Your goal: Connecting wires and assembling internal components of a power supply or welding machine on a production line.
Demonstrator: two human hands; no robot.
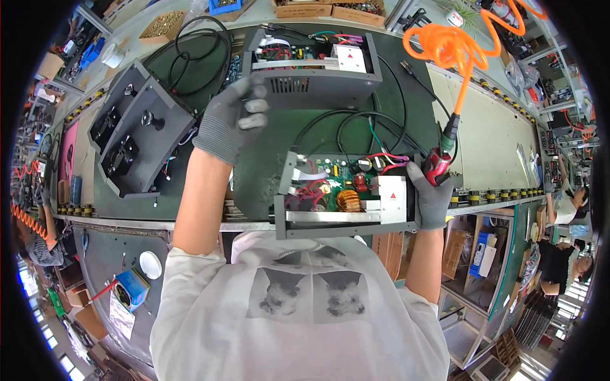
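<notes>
My left hand [232, 117], in a grey glove, is raised beside the left end of the farther open metal chassis [318, 89]. Its fingers curl inward; whatever they hold, if anything, cannot be made out. At the right end of the nearer chassis [346, 230], my gloved right hand [432, 200] is closed around a red air screwdriver [437, 166], its thumb against the chassis edge. That chassis overlaps the bench's front edge. Inside it are a green circuit board [340, 174], a copper coil [348, 200], coloured wires and a white block [392, 199].
An orange coiled hose [448, 47] hangs down to the screwdriver. On the left lie dark panels with knobs [143, 130]. Black cables [203, 47] loop across the green mat [260, 184]. Boxes of small parts [162, 25] stand at the back. People work at both sides.
</notes>
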